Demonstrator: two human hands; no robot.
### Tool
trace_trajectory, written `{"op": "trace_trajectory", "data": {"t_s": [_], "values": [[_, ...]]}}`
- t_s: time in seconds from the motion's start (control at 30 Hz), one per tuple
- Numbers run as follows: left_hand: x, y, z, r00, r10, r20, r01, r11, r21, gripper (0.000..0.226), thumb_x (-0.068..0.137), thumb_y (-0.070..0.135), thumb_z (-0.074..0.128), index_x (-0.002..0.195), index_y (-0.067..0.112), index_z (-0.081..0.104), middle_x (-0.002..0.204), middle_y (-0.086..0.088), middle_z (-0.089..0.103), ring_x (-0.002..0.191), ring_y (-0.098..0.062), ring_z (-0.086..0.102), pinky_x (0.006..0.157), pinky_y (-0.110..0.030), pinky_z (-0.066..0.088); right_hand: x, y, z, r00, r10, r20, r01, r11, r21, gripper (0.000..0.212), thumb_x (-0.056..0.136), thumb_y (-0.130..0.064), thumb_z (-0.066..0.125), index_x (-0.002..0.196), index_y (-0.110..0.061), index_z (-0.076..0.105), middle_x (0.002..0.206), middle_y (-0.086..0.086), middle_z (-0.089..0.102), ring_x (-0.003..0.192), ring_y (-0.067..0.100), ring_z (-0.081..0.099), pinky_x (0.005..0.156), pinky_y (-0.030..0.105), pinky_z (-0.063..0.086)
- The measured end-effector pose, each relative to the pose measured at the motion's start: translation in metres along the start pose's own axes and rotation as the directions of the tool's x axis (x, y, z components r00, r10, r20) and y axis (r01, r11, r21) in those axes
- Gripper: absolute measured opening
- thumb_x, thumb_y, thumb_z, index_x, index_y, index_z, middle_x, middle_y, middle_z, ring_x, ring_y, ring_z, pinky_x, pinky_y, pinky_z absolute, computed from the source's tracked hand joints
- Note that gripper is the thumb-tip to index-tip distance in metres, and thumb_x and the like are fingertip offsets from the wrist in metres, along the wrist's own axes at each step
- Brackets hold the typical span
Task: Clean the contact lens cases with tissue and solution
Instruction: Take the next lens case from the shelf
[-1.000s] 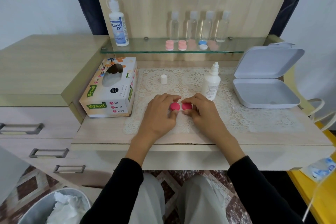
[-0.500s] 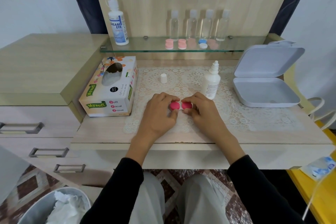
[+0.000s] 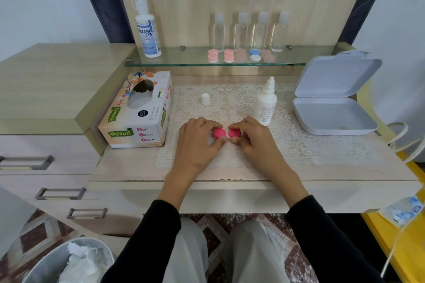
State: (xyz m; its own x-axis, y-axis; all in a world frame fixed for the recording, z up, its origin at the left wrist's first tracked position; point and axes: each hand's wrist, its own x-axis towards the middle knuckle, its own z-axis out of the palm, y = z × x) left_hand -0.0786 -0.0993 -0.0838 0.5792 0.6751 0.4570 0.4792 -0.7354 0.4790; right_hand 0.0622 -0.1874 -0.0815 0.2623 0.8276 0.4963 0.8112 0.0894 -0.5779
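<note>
We held the pink case (image 3: 220, 133) on the lace mat (image 3: 299, 145), our left hand (image 3: 197, 142) pinching its left half and our right hand (image 3: 255, 140) its right half, with the bottle (image 3: 265, 105) just beside the right hand and the tissue box (image 3: 138, 119) left of both.

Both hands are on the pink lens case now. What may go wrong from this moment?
1. The small solution bottle stands uncapped, close beside the right hand. A careless wrist might tip it and wet the lace mat.
2. The left hand and the right hand each pinch a lid of the pink lens case. A loosened lid could slip and roll away.
</note>
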Motion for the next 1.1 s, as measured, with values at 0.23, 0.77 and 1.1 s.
{"op": "trace_trajectory", "data": {"t_s": [0.23, 0.77, 1.1], "values": [[-0.0025, 0.0057, -0.0037, 1.0, 0.025, -0.011, -0.024, 1.0, 0.019, 0.035, 0.078, 0.035, 0.053, 0.108, 0.023, 0.067, 0.1, 0.007, 0.059, 0.1, -0.016, 0.051, 0.095, -0.028, 0.031, -0.0006, -0.0001, -0.0001, 1.0, -0.003, -0.005, 0.003, 1.0, -0.006, 0.023, 0.08, 0.0, 0.071, 0.103, -0.003, 0.07, 0.086, -0.004, 0.053, 0.071, -0.006, 0.045, 0.071, 0.004, 0.036], [-0.0013, 0.0026, -0.0029, 0.999, -0.016, -0.028, 0.016, 1.0, -0.012, 0.038, 0.075, 0.045, 0.063, 0.11, 0.028, 0.065, 0.1, 0.011, 0.055, 0.099, -0.011, 0.05, 0.092, -0.029, 0.035, -0.0003, -0.0012, -0.0005, 1.0, -0.002, -0.006, 0.002, 1.0, -0.003, 0.022, 0.08, -0.003, 0.072, 0.102, -0.003, 0.071, 0.085, -0.003, 0.053, 0.071, -0.005, 0.044, 0.069, 0.004, 0.034], [-0.0016, 0.002, -0.0022, 1.0, -0.009, -0.005, 0.009, 1.0, -0.013, 0.029, 0.082, 0.037, 0.066, 0.109, 0.026, 0.066, 0.096, 0.013, 0.052, 0.097, -0.013, 0.049, 0.092, -0.028, 0.032, -0.0008, -0.0008, -0.0004, 1.0, 0.004, 0.0, -0.004, 1.0, -0.004, 0.022, 0.081, -0.006, 0.073, 0.103, -0.004, 0.07, 0.086, -0.004, 0.054, 0.071, -0.003, 0.045, 0.069, 0.005, 0.034]]}}
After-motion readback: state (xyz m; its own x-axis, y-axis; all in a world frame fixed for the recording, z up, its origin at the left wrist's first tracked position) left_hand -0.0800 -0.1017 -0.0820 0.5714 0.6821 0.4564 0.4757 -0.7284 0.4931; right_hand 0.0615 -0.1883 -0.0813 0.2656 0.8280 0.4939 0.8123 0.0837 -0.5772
